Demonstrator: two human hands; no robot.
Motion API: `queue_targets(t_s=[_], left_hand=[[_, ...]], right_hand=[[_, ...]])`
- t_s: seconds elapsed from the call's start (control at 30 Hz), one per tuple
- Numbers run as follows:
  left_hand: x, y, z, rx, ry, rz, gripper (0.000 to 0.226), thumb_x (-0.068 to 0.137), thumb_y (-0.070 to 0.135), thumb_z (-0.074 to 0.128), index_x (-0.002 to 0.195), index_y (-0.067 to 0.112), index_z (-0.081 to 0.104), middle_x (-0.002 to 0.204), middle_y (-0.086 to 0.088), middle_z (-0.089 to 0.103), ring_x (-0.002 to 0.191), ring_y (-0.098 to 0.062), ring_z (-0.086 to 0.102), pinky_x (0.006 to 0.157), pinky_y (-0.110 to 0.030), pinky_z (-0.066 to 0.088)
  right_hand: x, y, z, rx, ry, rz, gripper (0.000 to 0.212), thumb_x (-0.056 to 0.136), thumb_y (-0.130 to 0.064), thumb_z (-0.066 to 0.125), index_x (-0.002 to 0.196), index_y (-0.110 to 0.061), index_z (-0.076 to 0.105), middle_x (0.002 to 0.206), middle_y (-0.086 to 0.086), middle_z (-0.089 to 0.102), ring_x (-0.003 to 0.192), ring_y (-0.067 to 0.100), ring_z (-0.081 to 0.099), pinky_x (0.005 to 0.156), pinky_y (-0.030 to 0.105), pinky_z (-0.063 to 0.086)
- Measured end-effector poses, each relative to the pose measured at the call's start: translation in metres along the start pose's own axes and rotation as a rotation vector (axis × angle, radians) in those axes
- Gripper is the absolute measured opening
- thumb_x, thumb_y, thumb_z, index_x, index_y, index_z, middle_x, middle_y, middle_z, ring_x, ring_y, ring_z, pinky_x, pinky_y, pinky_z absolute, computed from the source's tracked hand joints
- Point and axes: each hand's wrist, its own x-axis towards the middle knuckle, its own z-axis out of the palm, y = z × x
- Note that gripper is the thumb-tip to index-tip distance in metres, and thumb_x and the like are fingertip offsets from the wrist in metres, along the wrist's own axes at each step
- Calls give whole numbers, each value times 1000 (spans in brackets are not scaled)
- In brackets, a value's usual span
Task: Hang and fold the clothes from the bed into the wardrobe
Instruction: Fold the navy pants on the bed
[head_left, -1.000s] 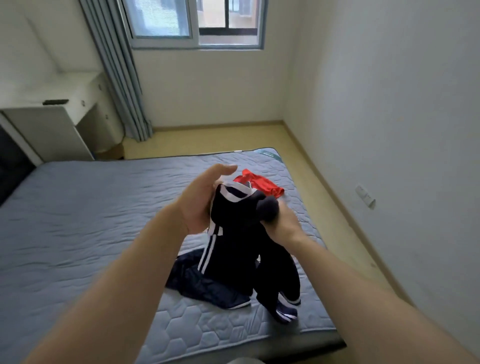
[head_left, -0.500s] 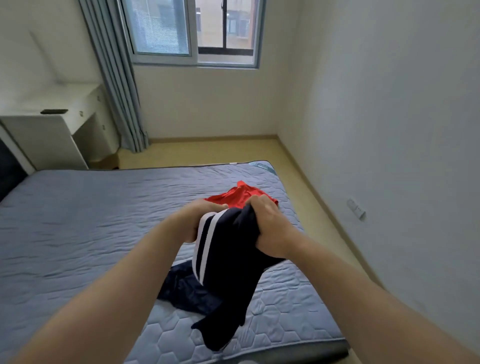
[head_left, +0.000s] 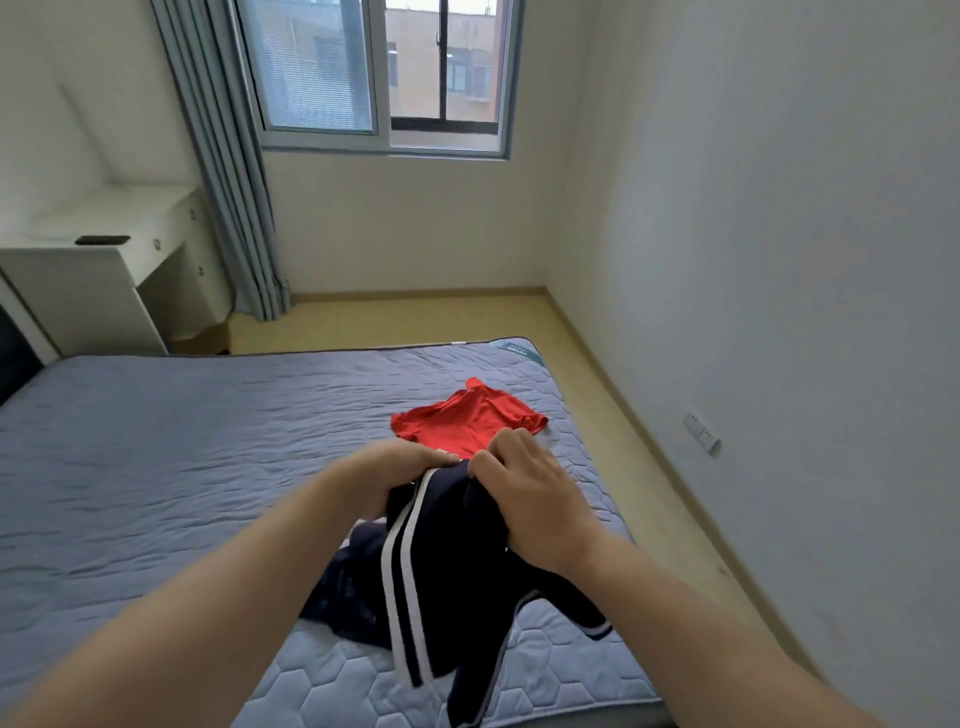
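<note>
bed (head_left: 156, 457): grey-blue quilted mattress surface with hexagon stitching. its near right corner carries the clothes.

dark navy garment (head_left: 447, 561): white double stripe along one seam. it is held up by its top edge over the near right part of the bed, and its lower folds trail onto the mattress toward 6 o'clock. more navy cloth lies bunched at 8 o'clock of it; whether it is the same item cannot be told.

left hand (head_left: 400, 478): grip closed on the garment's top edge. right hand (head_left: 524, 499): grip closed, fingers curled into the fabric, just beside the left hand at its 3 o'clock.

red garment (head_left: 467, 423): flat on the mattress, 12 o'clock of the hands.

room: window (head_left: 384, 73) at 12 o'clock, with a grey-blue curtain (head_left: 223, 156) at its 9 o'clock. a white bench (head_left: 130, 270) stands at 10 o'clock, with a flat dark object (head_left: 102, 240) on top. tan floor (head_left: 415, 322) runs between bed and walls. a wall socket (head_left: 701, 434) sits low on the right-hand wall at 3 o'clock.
</note>
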Motion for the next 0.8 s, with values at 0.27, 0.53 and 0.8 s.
queue_targets(t_s=[0.27, 0.53, 0.8], left_hand=[[-10, 12, 3, 387, 341, 684, 18, 101, 24, 57, 104, 13, 70, 104, -11, 61, 90, -18, 58, 83, -31, 51], [-66, 43, -2, 931, 482, 1176, 16, 99, 25, 60, 98, 13, 71, 125, -6, 50, 112, -25, 52, 95, -31, 39], [-73, 52, -21, 175, 43, 908, 26, 100, -2, 50, 103, 16, 67, 93, 6, 71, 91, -13, 64, 87, -31, 51]], right_hand=[[-17, 24, 7, 302, -497, 153, 65, 65, -17, 69, 122, -34, 43, 126, -3, 34, 118, 17, 36, 101, 29, 40], [5, 37, 3, 688, -2, 741, 85, 71, -10, 72, 142, -28, 29, 132, -6, 32, 128, 17, 33, 110, 34, 32], [42, 34, -2, 1338, -206, 568, 61, 60, 10, 70, 104, -33, 72, 96, -7, 74, 95, 12, 70, 79, 25, 56]])
